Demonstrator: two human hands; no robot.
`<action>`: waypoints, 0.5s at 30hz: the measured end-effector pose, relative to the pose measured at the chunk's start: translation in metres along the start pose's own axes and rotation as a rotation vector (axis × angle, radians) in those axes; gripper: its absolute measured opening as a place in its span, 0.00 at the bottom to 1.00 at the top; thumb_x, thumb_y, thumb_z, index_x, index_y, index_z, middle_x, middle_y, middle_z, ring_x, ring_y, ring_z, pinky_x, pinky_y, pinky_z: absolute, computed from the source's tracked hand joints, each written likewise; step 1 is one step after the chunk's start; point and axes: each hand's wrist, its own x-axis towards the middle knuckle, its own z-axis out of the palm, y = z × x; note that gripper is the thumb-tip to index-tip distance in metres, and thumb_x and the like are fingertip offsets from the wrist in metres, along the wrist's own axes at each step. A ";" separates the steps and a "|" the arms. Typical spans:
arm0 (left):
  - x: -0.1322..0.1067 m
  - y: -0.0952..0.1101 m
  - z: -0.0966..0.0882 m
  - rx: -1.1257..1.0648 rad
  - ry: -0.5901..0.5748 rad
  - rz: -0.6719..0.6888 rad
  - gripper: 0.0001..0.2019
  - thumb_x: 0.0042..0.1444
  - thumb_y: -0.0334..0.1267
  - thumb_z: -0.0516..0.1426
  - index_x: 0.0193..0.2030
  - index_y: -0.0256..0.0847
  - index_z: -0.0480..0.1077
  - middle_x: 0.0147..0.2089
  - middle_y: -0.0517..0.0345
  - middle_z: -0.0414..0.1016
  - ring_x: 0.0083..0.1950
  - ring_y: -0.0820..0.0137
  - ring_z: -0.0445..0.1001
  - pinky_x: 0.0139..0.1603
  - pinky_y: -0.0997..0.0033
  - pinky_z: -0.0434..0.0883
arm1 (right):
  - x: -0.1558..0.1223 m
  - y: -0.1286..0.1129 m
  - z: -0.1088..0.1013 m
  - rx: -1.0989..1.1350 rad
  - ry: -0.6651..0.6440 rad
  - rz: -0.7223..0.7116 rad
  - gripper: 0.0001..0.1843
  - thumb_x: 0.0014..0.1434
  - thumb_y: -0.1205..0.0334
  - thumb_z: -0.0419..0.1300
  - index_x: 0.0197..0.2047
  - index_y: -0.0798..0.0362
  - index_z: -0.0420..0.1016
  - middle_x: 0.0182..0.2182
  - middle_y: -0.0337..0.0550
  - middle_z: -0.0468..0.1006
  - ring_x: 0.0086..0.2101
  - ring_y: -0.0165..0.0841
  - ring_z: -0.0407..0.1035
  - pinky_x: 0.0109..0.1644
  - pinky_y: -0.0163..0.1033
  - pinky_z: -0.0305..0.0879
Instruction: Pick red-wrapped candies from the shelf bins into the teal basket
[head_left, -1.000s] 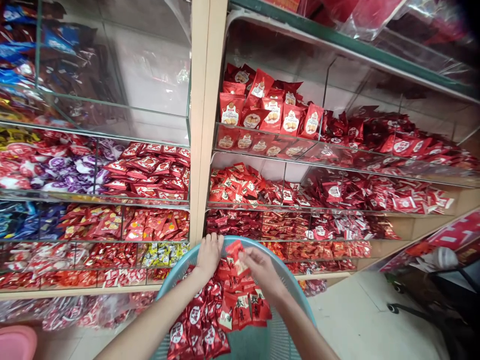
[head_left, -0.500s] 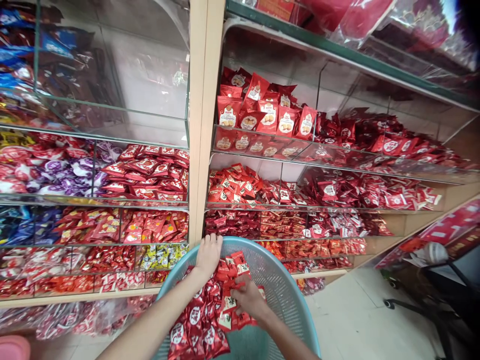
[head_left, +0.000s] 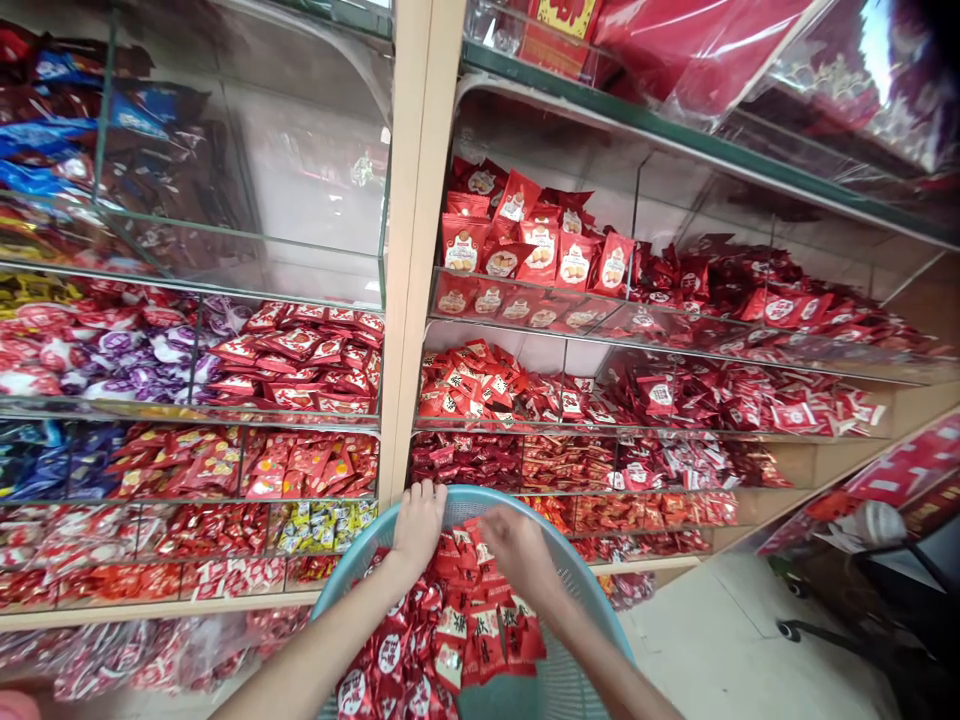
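Observation:
A blue-green plastic basket stands low before the shelves, partly filled with candy packets. My left hand is closed over its far rim, fingers on the outer side. Dark red shiny packets with white round labels lie on the basket's left side. To their right are brighter red packets with cream panels and black characters. Over the basket's back right part is my right hand, fingers curled and smeared by motion. Whether anything is in it cannot be made out.
Shelves with clear dividers hold red, purple, blue and yellow wrapped sweets. A wooden upright parts the two shelf units. Red packets with the same cream panels fill a bin above the basket. A wheeled chair stands at right on the tiled floor.
My right hand has lifted off the packets and moved up and slightly right. The cream-panelled packets it covered now show. My left hand stays on the rim.

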 end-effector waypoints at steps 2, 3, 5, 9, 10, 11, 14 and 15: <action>0.001 0.001 0.000 0.013 -0.007 -0.003 0.15 0.57 0.28 0.47 0.50 0.37 0.65 0.41 0.48 0.68 0.43 0.64 0.65 0.43 0.63 0.64 | 0.023 -0.028 -0.034 0.064 0.104 -0.135 0.10 0.57 0.54 0.51 0.34 0.49 0.68 0.18 0.34 0.65 0.20 0.29 0.59 0.24 0.34 0.54; 0.001 0.001 0.000 0.020 -0.011 -0.001 0.14 0.57 0.28 0.47 0.49 0.37 0.65 0.41 0.48 0.68 0.43 0.63 0.65 0.43 0.63 0.64 | 0.037 -0.040 -0.049 0.082 0.162 -0.196 0.10 0.57 0.54 0.51 0.35 0.50 0.68 0.20 0.35 0.66 0.21 0.28 0.60 0.26 0.33 0.55; 0.002 0.001 0.000 0.033 -0.015 0.003 0.14 0.57 0.28 0.47 0.49 0.37 0.65 0.41 0.48 0.68 0.43 0.63 0.65 0.43 0.63 0.64 | 0.069 -0.055 -0.073 0.071 0.245 -0.282 0.10 0.56 0.56 0.52 0.38 0.52 0.68 0.22 0.35 0.67 0.23 0.27 0.61 0.29 0.32 0.57; 0.001 0.001 -0.001 0.032 -0.001 -0.006 0.14 0.57 0.26 0.46 0.48 0.37 0.65 0.41 0.49 0.68 0.42 0.65 0.65 0.43 0.64 0.64 | 0.138 -0.055 -0.089 0.055 0.055 -0.188 0.12 0.48 0.63 0.59 0.38 0.54 0.67 0.25 0.34 0.68 0.27 0.25 0.63 0.35 0.31 0.60; 0.001 0.001 -0.001 0.027 0.003 -0.010 0.14 0.57 0.26 0.46 0.48 0.37 0.65 0.40 0.49 0.68 0.42 0.65 0.65 0.42 0.64 0.64 | 0.153 -0.052 -0.087 0.056 -0.025 -0.150 0.12 0.44 0.65 0.62 0.35 0.55 0.68 0.24 0.33 0.68 0.27 0.25 0.63 0.34 0.31 0.60; 0.000 0.001 0.000 0.023 0.008 -0.014 0.14 0.57 0.26 0.46 0.47 0.37 0.66 0.40 0.49 0.68 0.42 0.65 0.65 0.42 0.64 0.63 | 0.165 -0.048 -0.085 0.056 -0.102 -0.118 0.12 0.41 0.66 0.63 0.32 0.56 0.68 0.23 0.32 0.68 0.26 0.25 0.62 0.32 0.31 0.60; -0.001 0.000 0.005 0.035 0.030 -0.019 0.14 0.56 0.26 0.48 0.48 0.39 0.65 0.40 0.51 0.68 0.42 0.66 0.65 0.43 0.65 0.63 | 0.188 -0.039 -0.076 0.037 -0.248 -0.079 0.11 0.33 0.68 0.66 0.22 0.56 0.67 0.17 0.28 0.64 0.21 0.23 0.59 0.27 0.30 0.58; -0.001 0.000 0.007 0.044 0.040 -0.019 0.14 0.56 0.26 0.48 0.48 0.39 0.65 0.40 0.51 0.67 0.42 0.66 0.65 0.43 0.65 0.63 | 0.191 -0.038 -0.074 0.034 -0.280 -0.072 0.12 0.32 0.69 0.66 0.21 0.56 0.67 0.16 0.27 0.64 0.21 0.23 0.58 0.27 0.29 0.57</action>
